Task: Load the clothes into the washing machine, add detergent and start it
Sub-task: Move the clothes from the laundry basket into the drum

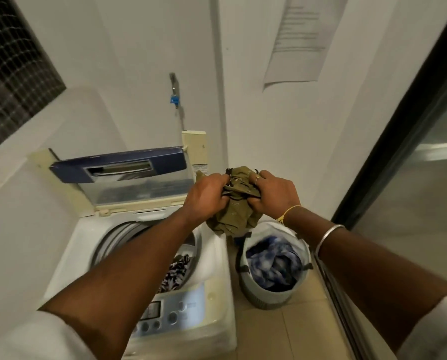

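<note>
An olive garment [239, 203] was gripped by both hands in the centre of the frame, the left hand [207, 197] and the right hand [275, 194] curled tightly into its bunched cloth. It was held above the gap between the washing machine [212, 255], lower left with lid [118, 165] raised, and the laundry basket [266, 289], lower centre, where blue clothes [274, 261] lay. A patterned cloth [175, 274] was seen inside the drum.
</note>
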